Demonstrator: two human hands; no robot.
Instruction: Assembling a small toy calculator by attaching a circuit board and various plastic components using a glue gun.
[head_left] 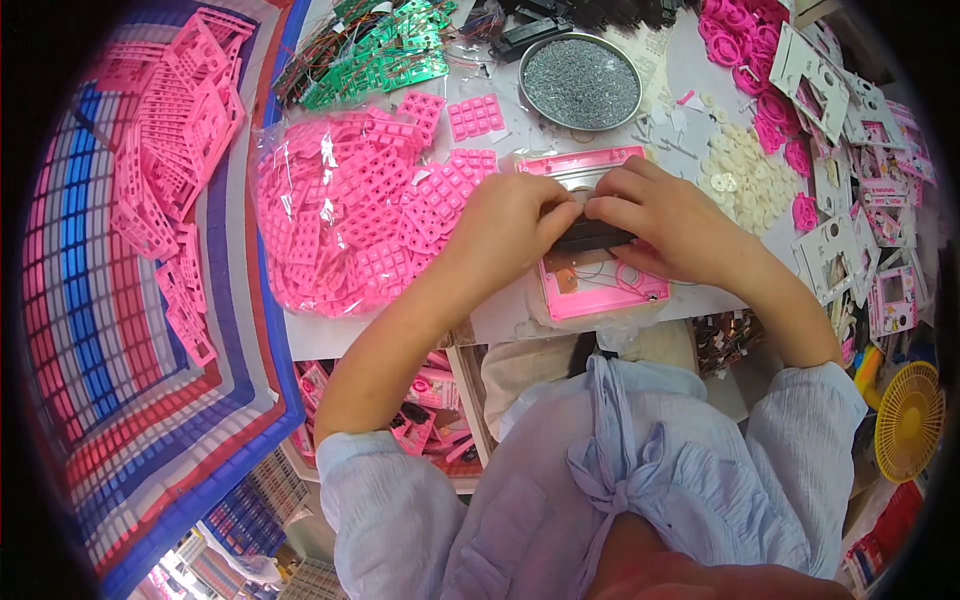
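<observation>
A pink rectangular plastic casing [600,302] lies on the white table in front of me, with a thin loose wire and a small brownish piece inside it. Across its middle sits a dark, oblong black part [592,238]. My left hand [515,218] is closed, thumb and fingertips pinched at the upper left edge of the black part. From the other side my right hand [660,212] bends its fingers over that part, the fingertips close to those of the left. Between the fingertips the exact grip is partly hidden.
A clear bag of pink button pads [340,220] stands on the left, green circuit boards [400,60] behind it. Beyond the casing is a round metal dish [580,82] of small screws. White discs [750,170] and white printed panels [830,260] lie right. A striped, netted container [230,250] borders the table.
</observation>
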